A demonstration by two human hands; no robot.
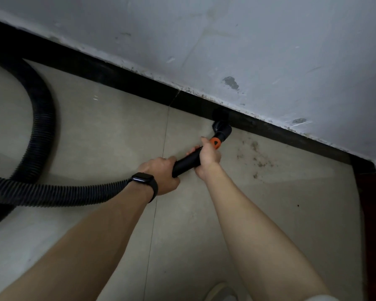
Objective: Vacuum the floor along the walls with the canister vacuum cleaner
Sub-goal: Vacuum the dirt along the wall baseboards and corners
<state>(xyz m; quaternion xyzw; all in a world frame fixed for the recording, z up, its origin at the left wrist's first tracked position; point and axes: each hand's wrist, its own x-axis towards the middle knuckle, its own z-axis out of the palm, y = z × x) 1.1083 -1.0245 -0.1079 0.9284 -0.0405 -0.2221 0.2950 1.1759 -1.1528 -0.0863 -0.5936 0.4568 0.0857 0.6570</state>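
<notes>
Vacuum wand [186,160] sits low over the floor [96,131], angled up-right toward the wall [258,40], with both hands clamped on it. Left hand [161,173] grips the rear end, right where the ribbed hose [74,193] joins, fingers curled round the tube and back of hand up. Right hand [207,158] grips further forward, just behind the orange collar [215,143], one digit stretched along the tube toward the collar. Hands are near each other but not touching; a short bare stretch of black tube shows between them. Nozzle [221,127] is at the far end past the collar, at the corner where the floor meets the black baseboard [117,72]. Its tip blends into the baseboard, so I can't tell exact contact. Hose runs left from the left hand along the floor to the frame edge, and a second loop curves up toward the baseboard at upper left. Both forearms reach forward from the bottom of frame, nearly straight, converging on the wand. Black smartwatch [144,181] on the left wrist. Brown dirt specks [258,158] are scattered on the tile just right of the nozzle, near the baseboard. Grout line [159,203] passes under the left hand. Wall paint is scuffed and chipped above the baseboard. Dark reddish-brown panel [373,224] at the right edge. Light shoe tip [220,291] at the bottom.
</notes>
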